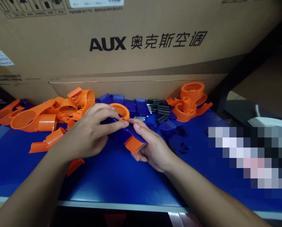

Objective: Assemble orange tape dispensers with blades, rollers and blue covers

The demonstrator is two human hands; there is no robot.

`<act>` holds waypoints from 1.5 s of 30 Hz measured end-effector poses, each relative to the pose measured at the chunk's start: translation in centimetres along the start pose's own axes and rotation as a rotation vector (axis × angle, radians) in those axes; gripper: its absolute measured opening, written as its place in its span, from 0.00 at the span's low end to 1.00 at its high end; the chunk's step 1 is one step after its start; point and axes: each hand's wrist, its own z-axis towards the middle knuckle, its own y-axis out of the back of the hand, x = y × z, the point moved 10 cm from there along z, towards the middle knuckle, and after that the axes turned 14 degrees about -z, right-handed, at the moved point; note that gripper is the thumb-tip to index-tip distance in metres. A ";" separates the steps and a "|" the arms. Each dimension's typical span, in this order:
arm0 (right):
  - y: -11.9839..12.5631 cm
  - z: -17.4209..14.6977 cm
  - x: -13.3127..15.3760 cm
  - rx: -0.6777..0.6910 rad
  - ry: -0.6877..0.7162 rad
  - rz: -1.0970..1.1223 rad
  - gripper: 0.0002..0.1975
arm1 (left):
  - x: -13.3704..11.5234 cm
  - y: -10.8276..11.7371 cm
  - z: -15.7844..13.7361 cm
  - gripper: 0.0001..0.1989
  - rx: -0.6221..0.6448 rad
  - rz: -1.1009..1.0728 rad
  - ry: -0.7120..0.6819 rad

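Observation:
Between my hands is a tape dispenser with a blue body (138, 136), an orange ring at its far end (122, 110) and an orange front piece (133, 144) beside a serrated edge. My right hand (156, 146) wraps round its near right end, thumb on top and fingers curled beneath. From the left, my left hand (91, 130) grips the other end, its index fingertip pressed on the top close to my right thumb. A small dark part shows at the fingertips, too small to name. My left hand hides much of the blue body.
Orange plastic frames (34, 115) lie heaped on the left of the blue table (103, 186). Blue pieces (142, 106), black cylinders (163, 109) and a stack of orange parts (189, 102) are behind and right. A large cardboard box (143, 63) stands behind. A pixelated patch covers the right side.

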 end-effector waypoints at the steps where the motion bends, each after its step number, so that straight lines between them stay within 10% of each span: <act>1: 0.0 0.0 0.1 0.001 0.002 0.000 0.33 | 0.0 0.0 0.0 0.37 0.002 0.001 -0.001; 14: -0.1 0.0 -0.3 0.066 -0.085 0.188 0.30 | -0.3 -0.6 0.4 0.40 -0.028 0.033 0.097; 19: 0.9 0.3 -0.2 0.037 -0.163 0.397 0.20 | 0.5 1.1 -1.3 0.28 -0.591 -0.128 0.436; 22: 1.4 0.4 0.2 0.017 -0.139 0.411 0.19 | 2.6 -2.0 -3.5 0.14 -0.804 -0.556 0.793; 29: 1.5 0.7 -0.2 0.000 -0.130 0.344 0.19 | 3.1 -8.1 -2.5 0.13 -0.727 -1.217 0.963; 45: 1.6 0.4 0.2 -0.062 -0.079 0.331 0.17 | 3.4 -9.5 -2.1 0.13 -0.691 -1.351 0.915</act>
